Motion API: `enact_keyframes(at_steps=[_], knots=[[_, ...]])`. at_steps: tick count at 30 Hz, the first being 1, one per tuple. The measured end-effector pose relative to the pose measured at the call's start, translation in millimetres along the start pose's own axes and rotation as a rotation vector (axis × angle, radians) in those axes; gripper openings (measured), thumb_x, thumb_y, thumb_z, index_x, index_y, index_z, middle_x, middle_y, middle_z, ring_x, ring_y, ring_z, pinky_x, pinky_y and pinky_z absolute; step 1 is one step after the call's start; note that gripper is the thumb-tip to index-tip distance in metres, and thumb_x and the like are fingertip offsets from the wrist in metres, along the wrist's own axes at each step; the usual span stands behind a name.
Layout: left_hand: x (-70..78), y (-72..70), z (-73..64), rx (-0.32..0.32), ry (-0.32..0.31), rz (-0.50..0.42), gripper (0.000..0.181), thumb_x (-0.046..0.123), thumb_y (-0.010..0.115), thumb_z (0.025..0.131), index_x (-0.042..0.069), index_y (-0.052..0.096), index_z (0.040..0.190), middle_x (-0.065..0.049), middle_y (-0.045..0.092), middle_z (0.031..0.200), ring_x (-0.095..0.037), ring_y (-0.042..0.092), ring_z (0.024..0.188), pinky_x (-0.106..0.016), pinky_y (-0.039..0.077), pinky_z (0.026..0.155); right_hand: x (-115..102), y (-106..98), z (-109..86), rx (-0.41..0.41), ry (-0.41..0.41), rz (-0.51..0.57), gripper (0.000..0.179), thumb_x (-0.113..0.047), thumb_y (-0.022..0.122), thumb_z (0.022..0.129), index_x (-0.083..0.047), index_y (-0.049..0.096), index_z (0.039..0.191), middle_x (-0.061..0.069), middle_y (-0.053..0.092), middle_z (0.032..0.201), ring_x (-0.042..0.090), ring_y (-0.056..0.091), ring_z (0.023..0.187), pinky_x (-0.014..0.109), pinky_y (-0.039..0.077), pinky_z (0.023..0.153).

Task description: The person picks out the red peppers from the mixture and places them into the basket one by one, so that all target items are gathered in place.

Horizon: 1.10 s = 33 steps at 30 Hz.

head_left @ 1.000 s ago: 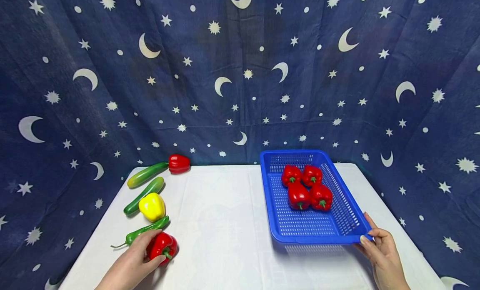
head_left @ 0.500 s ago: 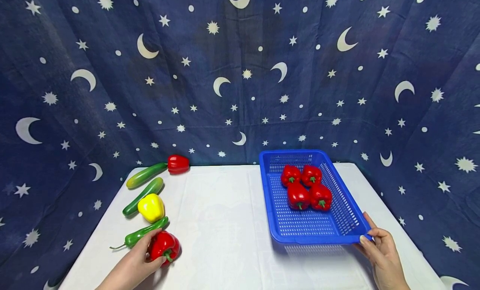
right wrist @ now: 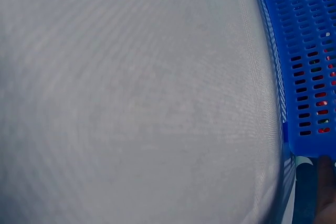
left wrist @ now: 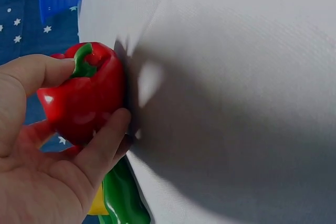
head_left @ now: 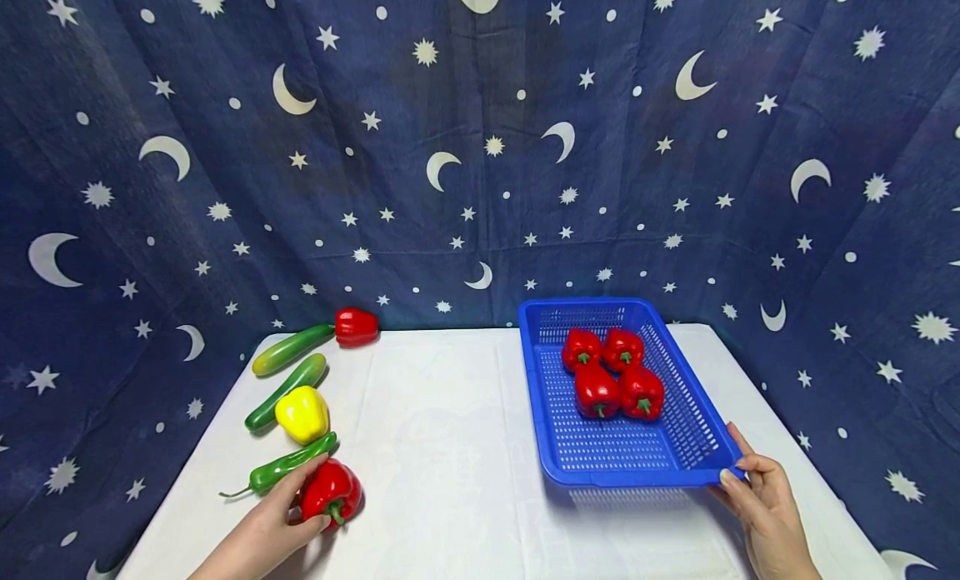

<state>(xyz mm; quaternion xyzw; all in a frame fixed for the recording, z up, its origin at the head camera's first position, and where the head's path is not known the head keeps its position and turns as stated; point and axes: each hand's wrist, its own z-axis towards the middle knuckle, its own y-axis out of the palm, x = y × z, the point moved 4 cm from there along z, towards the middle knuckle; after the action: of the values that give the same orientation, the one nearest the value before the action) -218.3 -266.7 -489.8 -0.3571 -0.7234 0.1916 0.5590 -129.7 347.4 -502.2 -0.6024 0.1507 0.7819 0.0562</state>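
Observation:
My left hand (head_left: 266, 526) grips a glossy red bell pepper (head_left: 334, 488) near the table's front left. In the left wrist view the thumb lies by the green stem of this bell pepper (left wrist: 86, 100), and the fingers curl under its side. At the right, my right hand (head_left: 768, 509) pinches the near right corner of a blue plastic basket (head_left: 626, 480), thumb on the rim. Several red bell peppers (head_left: 597, 391) sit grouped inside it. The right wrist view shows the slotted basket wall (right wrist: 294, 82) and a dark fingertip beneath it.
Left of the pepper lies a green chili pepper (head_left: 288, 465). Behind it are a yellow bell pepper (head_left: 303, 415), a cucumber (head_left: 288, 392), another cucumber (head_left: 292, 351) and a red bell pepper (head_left: 356, 327). A dark blue star-patterned cloth (head_left: 480, 188) rises behind the white table (head_left: 442, 447).
My left hand has shifted the held red bell pepper slightly to the right. The right hand and the basket stay where they were.

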Motion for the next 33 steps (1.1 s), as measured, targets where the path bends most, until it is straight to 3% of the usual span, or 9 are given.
enact_keyframes(at_steps=[12, 19, 33], knots=[[-3.1, 3.1, -0.1, -0.001, 0.031, -0.061, 0.095, 0.017, 0.086, 0.082, 0.016, 0.033, 0.161, -0.024, 0.039, 0.155, -0.048, 0.044, 0.135, -0.062, 0.046, 0.102, -0.5, 0.8, 0.2, 0.002, 0.002, 0.014, 0.023, 0.005, 0.048, 0.105, -0.011, 0.043, 0.12, 0.004, 0.024, 0.168, 0.002, 0.052, 0.126, 0.022, 0.055, 0.089], [-2.8, 3.0, -1.5, -0.006, 0.065, -0.108, 0.09, 0.013, 0.085, 0.082, 0.015, 0.037, 0.158, -0.021, 0.039, 0.156, -0.046, 0.043, 0.137, -0.063, 0.043, 0.105, 0.1, 0.5, -0.5, 0.011, 0.009, 0.0, 0.023, 0.005, 0.049, 0.105, -0.011, 0.042, 0.12, 0.005, 0.023, 0.168, 0.002, 0.052, 0.127, 0.021, 0.055, 0.088], [-1.9, 4.3, -1.0, -0.032, 0.053, -0.106, 0.085, 0.006, 0.081, 0.081, 0.014, 0.042, 0.156, -0.02, 0.042, 0.155, -0.043, 0.046, 0.135, -0.062, 0.044, 0.104, -1.1, 0.8, -0.2, 0.015, 0.024, -0.015, 0.023, 0.004, 0.049, 0.105, -0.011, 0.041, 0.12, 0.004, 0.022, 0.169, 0.003, 0.049, 0.129, 0.02, 0.054, 0.089]])
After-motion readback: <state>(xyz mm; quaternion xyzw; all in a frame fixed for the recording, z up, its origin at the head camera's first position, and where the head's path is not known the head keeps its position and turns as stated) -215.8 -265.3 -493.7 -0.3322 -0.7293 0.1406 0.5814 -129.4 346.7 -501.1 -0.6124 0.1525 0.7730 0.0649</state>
